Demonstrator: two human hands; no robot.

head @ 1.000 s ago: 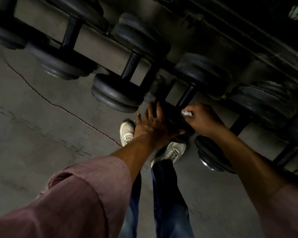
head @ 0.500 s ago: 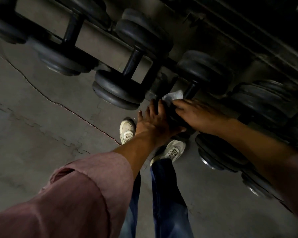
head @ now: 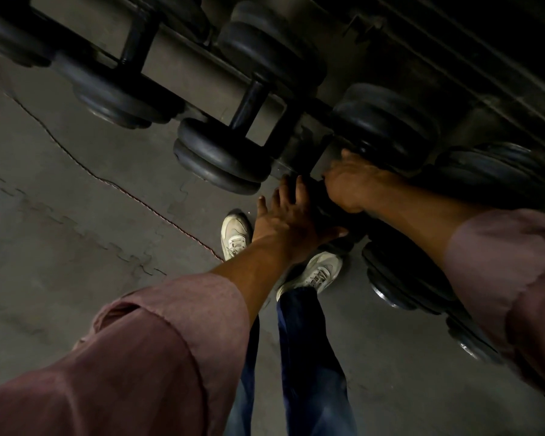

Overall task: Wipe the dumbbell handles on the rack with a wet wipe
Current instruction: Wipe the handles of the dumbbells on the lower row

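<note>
A person leans over a low dumbbell rack point(head: 183, 62) that runs from the far left to the near right of the scene, with black dumbbells lying across its grey rails. The left hand point(head: 291, 220) lies flat with its fingers spread on the near weight head of the middle dumbbell point(head: 387, 127), pressing on the dark rubber rather than gripping it. The right hand point(head: 351, 180) reaches in just to the right of it and curls down around that dumbbell's handle, between the near head and the far head. The handle itself is hidden under this hand. The fingers are closed, but no wet wipe shows in this dim view, so I cannot tell whether the hand holds one.

To the left, a second dumbbell point(head: 224, 152) rests on the rack with its black handle point(head: 249, 105) bare and in plain view. A third dumbbell point(head: 114, 92) lies farther left. To the right, more dumbbell heads point(head: 403, 278) sit under the right forearm.

Both arms wear rolled dusty-pink sleeves point(head: 158, 335). Below the hands stand two white sneakers point(head: 318, 273) and blue jeans point(head: 309, 366) on a grey floor point(head: 76, 215). A thin red cord point(head: 123, 188) crosses the floor towards the left shoe.
</note>
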